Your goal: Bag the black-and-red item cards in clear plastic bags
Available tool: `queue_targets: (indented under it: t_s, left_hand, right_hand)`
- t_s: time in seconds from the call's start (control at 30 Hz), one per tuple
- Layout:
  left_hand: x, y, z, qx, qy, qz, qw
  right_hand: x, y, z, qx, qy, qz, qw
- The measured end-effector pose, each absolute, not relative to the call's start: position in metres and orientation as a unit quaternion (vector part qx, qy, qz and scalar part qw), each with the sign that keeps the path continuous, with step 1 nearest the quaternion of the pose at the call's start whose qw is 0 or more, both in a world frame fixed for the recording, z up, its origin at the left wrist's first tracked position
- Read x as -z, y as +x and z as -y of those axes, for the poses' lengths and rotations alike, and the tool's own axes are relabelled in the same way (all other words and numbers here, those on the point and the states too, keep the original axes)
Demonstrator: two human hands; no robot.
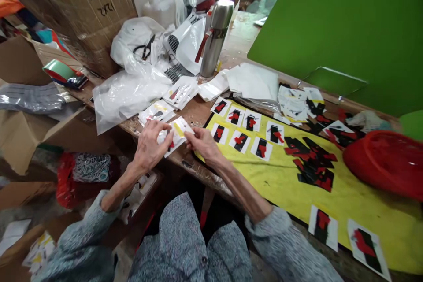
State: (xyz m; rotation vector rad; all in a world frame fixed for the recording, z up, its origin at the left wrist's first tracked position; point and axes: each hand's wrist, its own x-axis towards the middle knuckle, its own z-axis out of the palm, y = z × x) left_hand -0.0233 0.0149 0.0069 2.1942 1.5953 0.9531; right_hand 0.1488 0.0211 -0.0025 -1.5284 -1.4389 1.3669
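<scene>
Near the table's front edge, my left hand (151,143) and my right hand (204,142) hold a small white packet (178,128) with a yellow strip and a bit of red. The left fingers are bent over its left side; the right thumb and fingers pinch its right edge. Just beyond lie stacks of similar white packets (157,110). On the yellow cloth (277,185) to the right, several white cards (240,141) carry black and red pieces. A loose pile of black and red pieces (313,163) lies further right.
A steel thermos (216,37) stands behind the packets, beside plastic bags (132,88). A red bowl-like object (386,163) is at the right, with a green board (346,31) behind. Cardboard boxes (89,17) stand at the left. Below them is a red bag (66,185) of rings.
</scene>
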Motion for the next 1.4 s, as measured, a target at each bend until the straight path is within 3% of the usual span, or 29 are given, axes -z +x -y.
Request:
queue_targets:
  t_s: [0.13,0.4,0.6,1.07,1.3,1.4]
  left_hand:
    - [0.027,-0.022,-0.003,-0.204,0.802,-0.559,0.044]
    - [0.052,-0.005,-0.019,-0.223,0.787,-0.574,-0.028]
    - [0.059,-0.007,-0.017,-0.234,0.789,-0.568,-0.035]
    - [0.066,-0.011,-0.02,-0.238,0.803,-0.542,-0.074]
    - [0.06,-0.008,-0.013,-0.262,0.783,-0.554,-0.103]
    - [0.038,0.003,-0.006,-0.332,0.749,-0.569,-0.074]
  right_hand:
    - [0.008,0.161,-0.039,-0.255,-0.633,0.683,0.262]
    - [-0.012,0.302,-0.13,-0.026,-0.797,0.568,0.206]
    - [0.014,0.341,-0.161,-0.047,-0.823,0.542,0.164]
    - [0.036,0.383,-0.154,-0.011,-0.866,0.42,0.272]
    - [0.012,0.388,-0.153,0.014,-0.847,0.386,0.364]
    - [-0.013,0.385,-0.142,-0.001,-0.817,0.417,0.399]
